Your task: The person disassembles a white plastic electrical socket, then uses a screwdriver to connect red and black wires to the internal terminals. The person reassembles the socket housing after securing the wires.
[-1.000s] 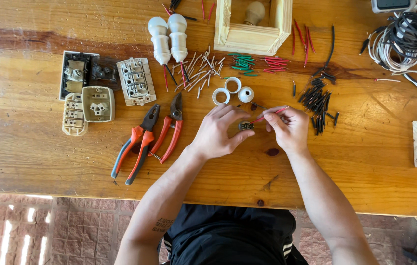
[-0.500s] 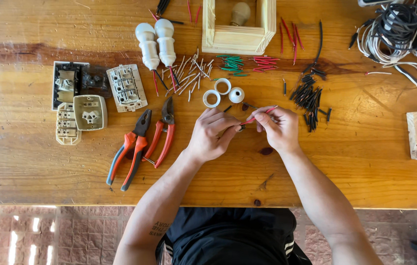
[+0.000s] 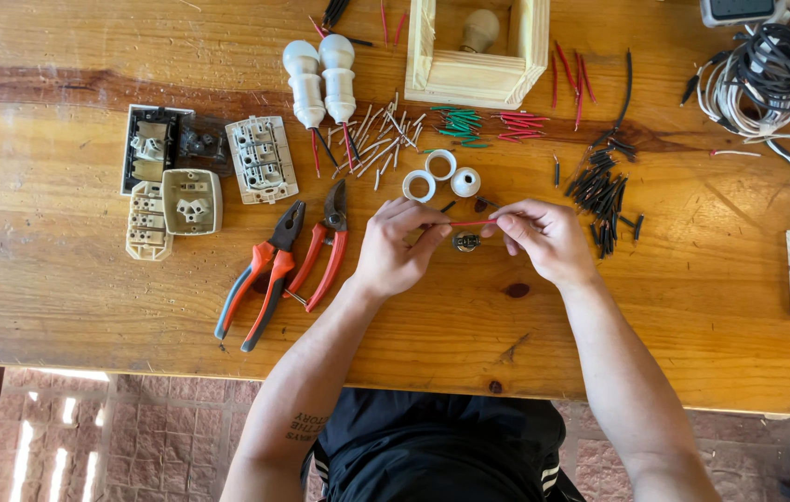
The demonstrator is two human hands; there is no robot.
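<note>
Both hands hold one short red wire (image 3: 471,223) level above the wooden table (image 3: 60,279). My left hand (image 3: 398,247) pinches its left end and my right hand (image 3: 544,240) pinches its right end. Just under the wire a small round metal part (image 3: 466,243) lies on the wood between the hands. White rings (image 3: 419,185) and a white cap (image 3: 465,181) lie just beyond my fingers.
Orange-handled pliers (image 3: 257,272) and red cutters (image 3: 325,244) lie left of my left hand. Farther left are socket parts (image 3: 192,201). Two white lamp holders (image 3: 320,82), a wooden box (image 3: 477,54), piles of cut wires (image 3: 599,195) and a cable coil (image 3: 771,70) sit behind.
My hands have drawn a little apart, so the red wire now stretches straight between them. The view has shifted slightly.
</note>
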